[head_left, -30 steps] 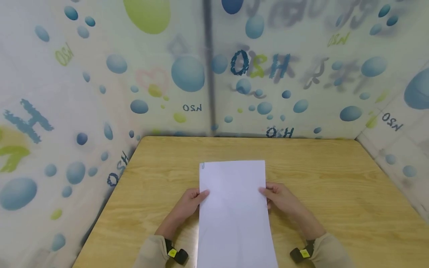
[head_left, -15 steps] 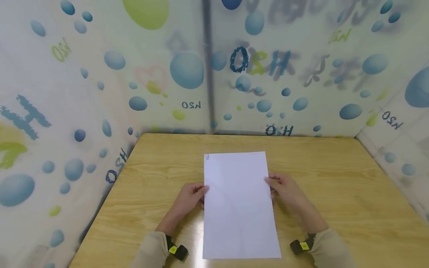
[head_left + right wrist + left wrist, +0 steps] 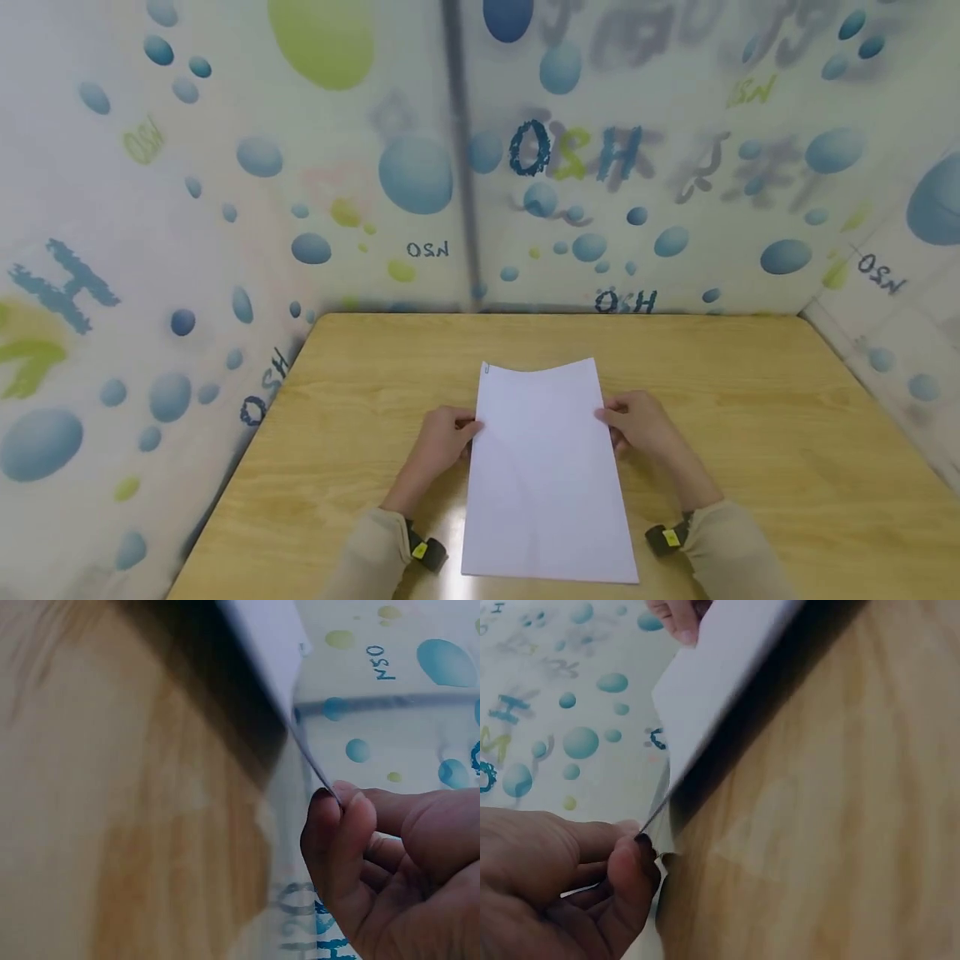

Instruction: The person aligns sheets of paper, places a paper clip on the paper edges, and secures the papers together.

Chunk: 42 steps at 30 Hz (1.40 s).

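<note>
White paper [image 3: 543, 483], looking like a thin stack of sheets, is held up over the table between both hands. A small paper clip [image 3: 486, 367] sits at its far left corner. My left hand [image 3: 444, 437] pinches the left edge between thumb and fingers; in the left wrist view the left hand [image 3: 577, 877] grips the thin edge with its fingertips. On the opposite edge my right hand [image 3: 639, 425] pinches the paper the same way, and the right wrist view shows that hand [image 3: 382, 855] close up. The paper's far edge dips in the middle.
A light wooden table [image 3: 360, 375] lies under the hands. Behind it and along its sides stand pale walls [image 3: 337, 192] printed with blue and green bubbles and letters. Each wrist wears a small black camera on a strap [image 3: 429, 553].
The paper has shifted to the right, and its near edge has come into view. Its far edge, straight before, now bows downward. Both hands keep their pinch on its sides.
</note>
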Motion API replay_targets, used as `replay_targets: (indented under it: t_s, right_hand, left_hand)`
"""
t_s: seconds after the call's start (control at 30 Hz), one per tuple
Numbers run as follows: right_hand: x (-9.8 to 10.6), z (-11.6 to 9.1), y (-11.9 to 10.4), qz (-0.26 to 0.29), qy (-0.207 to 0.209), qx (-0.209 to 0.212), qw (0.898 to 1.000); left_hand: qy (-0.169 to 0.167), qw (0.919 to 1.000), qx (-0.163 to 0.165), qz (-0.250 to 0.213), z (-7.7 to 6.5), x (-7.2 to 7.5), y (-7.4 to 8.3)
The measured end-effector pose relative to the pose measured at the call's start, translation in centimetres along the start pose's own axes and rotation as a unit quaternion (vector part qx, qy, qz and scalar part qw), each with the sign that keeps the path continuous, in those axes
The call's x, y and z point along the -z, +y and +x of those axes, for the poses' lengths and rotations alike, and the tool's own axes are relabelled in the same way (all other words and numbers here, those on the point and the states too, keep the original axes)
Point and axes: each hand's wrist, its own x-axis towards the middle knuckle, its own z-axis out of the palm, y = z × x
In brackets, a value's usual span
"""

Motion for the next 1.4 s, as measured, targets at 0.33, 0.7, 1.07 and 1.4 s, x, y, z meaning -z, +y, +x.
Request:
replay_targets:
  t_s: [0.33, 0.7, 1.07, 1.4]
  right_hand:
    - [0.0, 0.6, -0.1, -0.032, 0.002, -0.035, 0.999]
    - [-0.4, 0.3, 0.5, -0.018, 0.006, -0.045, 0.999]
    - [-0.6, 0.2, 0.4, -0.063, 0.024, -0.018, 0.998]
    - [-0.9, 0.4, 0.3, -0.086, 0.032, -0.013, 0.996]
  left_hand:
    - [0.007, 0.9999, 0.009, -0.002, 0.3, 0.3, 0.7]
    - [-0.013, 0.9988, 0.018, 0.044, 0.3, 0.1, 0.6]
    - [0.001, 0.9971, 0.023, 0.073, 0.1, 0.0, 0.9]
    - [0.014, 0.9968, 0.024, 0.076, 0.0, 0.2, 0.5]
